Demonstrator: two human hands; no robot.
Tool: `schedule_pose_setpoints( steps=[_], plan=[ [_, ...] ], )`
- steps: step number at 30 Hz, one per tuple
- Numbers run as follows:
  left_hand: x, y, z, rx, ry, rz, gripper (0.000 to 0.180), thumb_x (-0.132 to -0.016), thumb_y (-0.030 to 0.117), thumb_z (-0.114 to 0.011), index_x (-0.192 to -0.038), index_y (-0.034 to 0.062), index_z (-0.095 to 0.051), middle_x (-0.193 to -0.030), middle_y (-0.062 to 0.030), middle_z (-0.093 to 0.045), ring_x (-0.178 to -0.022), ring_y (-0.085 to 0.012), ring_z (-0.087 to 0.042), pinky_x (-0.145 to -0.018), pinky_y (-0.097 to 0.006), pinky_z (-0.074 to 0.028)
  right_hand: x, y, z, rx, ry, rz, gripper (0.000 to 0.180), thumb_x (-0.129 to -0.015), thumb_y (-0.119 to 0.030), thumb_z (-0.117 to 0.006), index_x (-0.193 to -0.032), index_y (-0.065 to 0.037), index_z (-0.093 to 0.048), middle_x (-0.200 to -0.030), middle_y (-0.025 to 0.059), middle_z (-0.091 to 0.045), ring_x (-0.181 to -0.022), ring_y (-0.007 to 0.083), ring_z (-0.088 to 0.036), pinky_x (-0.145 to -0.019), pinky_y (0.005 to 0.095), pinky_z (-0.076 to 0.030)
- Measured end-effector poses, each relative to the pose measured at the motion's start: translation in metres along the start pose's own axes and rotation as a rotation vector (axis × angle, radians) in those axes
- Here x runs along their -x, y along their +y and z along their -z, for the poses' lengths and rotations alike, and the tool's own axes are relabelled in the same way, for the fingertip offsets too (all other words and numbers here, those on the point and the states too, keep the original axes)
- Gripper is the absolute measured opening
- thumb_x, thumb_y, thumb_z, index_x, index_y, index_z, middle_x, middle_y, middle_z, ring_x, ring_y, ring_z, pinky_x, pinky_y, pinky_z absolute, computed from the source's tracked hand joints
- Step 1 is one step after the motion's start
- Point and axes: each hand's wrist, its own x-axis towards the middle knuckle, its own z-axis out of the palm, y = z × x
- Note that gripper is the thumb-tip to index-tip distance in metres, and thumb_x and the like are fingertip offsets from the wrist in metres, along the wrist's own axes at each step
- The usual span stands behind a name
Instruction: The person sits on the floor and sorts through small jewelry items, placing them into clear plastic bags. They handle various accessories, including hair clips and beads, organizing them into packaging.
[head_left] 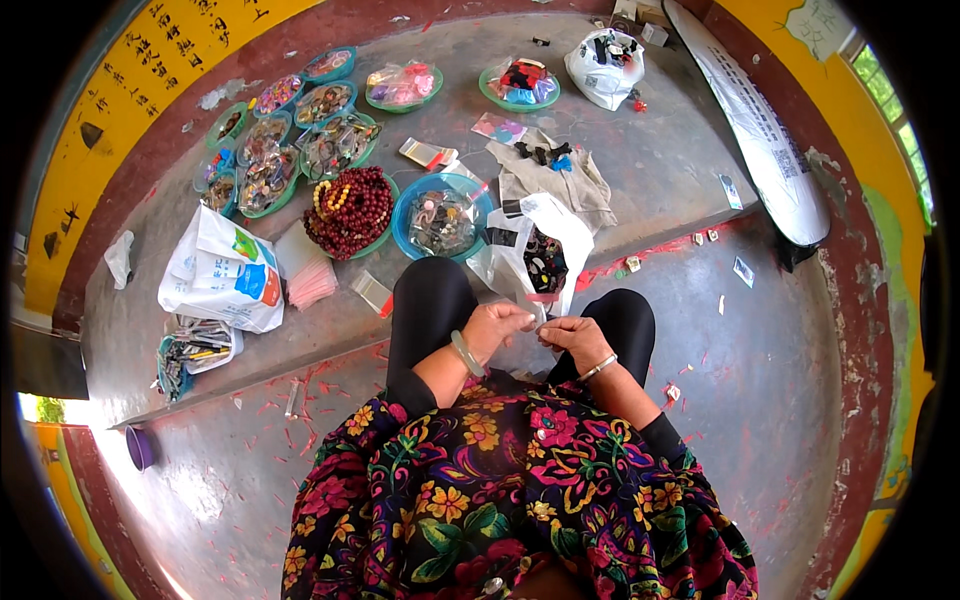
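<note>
Both hands meet just on the wearer's side of the open white bag [572, 238], the landmark here. Left hand [488, 335]: thumb and fingertips pinched together on a small pale piece [540, 314]. Right hand [578, 340]: fingertips closed in at the piece's near end, apparently gripping it too. Piece sits between the two sets of fingertips, near the bag's lower edge. Looks like a short, narrow strip; visible part has its long axis running roughly from wearer toward bag, far end pointing bagward. Too small to tell front from back. Dark patterned contents [545, 262] show in the bag's mouth. Immediately left of the bag, a blue bowl [402, 222] of small packets; farther left, dark red bead strands [372, 222] heaped in a green bowl [385, 236]. Just beyond the bag, a grey-beige cloth [590, 193] with black items [543, 154] on it. Well left of the bag, a printed white bag [205, 265]. Far off to its right, a long silvery board [750, 110].
</note>
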Motion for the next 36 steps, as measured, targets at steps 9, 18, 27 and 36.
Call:
schedule_pose_setpoints(
  steps=[9, 18, 27, 36],
  plan=[
    [0.003, 0.002, 0.001, -0.026, -0.036, -0.021, 0.018, -0.08, 0.018, -0.062, -0.087, 0.0013, -0.063, -0.08, -0.005, -0.064, -0.07, -0.008, -0.057, -0.05, -0.018, -0.04, 0.006, -0.011, -0.001, -0.022, 0.045, 0.085, 0.015, -0.075, -0.009, -0.066, -0.083, 0.003, -0.065, -0.07, 0.0034, -0.062, -0.06, 0.0076, -0.053, -0.055, 0.0197, -0.04],
    [0.003, 0.004, -0.001, -0.028, -0.086, -0.012, 0.016, -0.079, 0.016, -0.063, -0.089, 0.0032, -0.063, -0.08, -0.0022, -0.063, -0.07, -0.0065, -0.056, -0.051, -0.018, -0.04, 0.005, -0.007, -0.002, -0.041, 0.11, 0.136, 0.01, -0.071, -0.005, -0.068, -0.074, 0.003, -0.065, -0.066, 0.0025, -0.061, -0.058, 0.0067, -0.051, -0.055, 0.0198, -0.04],
    [0.002, 0.001, 0.0, -0.063, -0.129, -0.009, 0.015, -0.079, 0.014, -0.062, -0.09, 0.004, -0.063, -0.082, -0.0016, -0.063, -0.069, -0.0059, -0.055, -0.051, -0.018, -0.04, 0.004, -0.004, -0.001, -0.011, 0.117, 0.152, 0.006, -0.069, 0.0, -0.067, -0.072, 0.003, -0.063, -0.067, 0.0039, -0.061, -0.06, 0.0081, -0.053, -0.059, 0.0206, -0.042],
    [0.004, 0.003, 0.0, 0.001, -0.166, -0.005, 0.019, -0.078, 0.013, -0.062, -0.095, 0.0039, -0.062, -0.088, -0.0008, -0.062, -0.07, -0.0053, -0.053, -0.054, -0.018, -0.041, 0.003, -0.004, -0.004, -0.009, 0.115, 0.137, 0.009, -0.068, 0.001, -0.068, -0.066, 0.001, -0.06, -0.063, 0.0031, -0.059, -0.057, 0.0074, -0.051, -0.056, 0.0205, -0.041]
  ],
)
